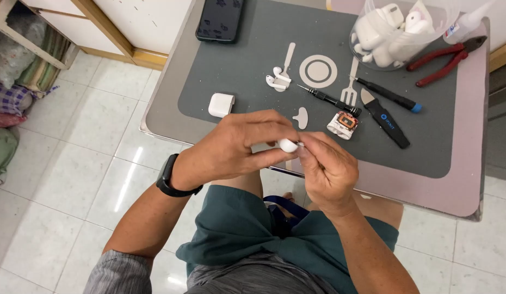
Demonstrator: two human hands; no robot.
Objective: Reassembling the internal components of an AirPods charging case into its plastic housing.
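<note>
My left hand (236, 144) and my right hand (326, 166) meet over the near edge of a small table, above my lap. Between their fingertips sits a small white rounded earbud piece (288, 145); the left hand pinches it and the right hand's fingers touch its right side. Whether the right hand also holds a thin tool is hidden by its fingers. A black band is on my left wrist. On the grey mat (247, 65) beyond lie a pair of white earbuds (277, 80), a white case part (221, 104) and an opened case inner with a copper coil (343, 124).
Also on the mat: a black screwdriver (329, 99), a blue-tipped black tool (389, 95), a black pry tool (384, 118), red pliers (446, 59), a clear tub of white earbud parts (394, 30) and a dark phone (220, 20). White tiled floor lies left.
</note>
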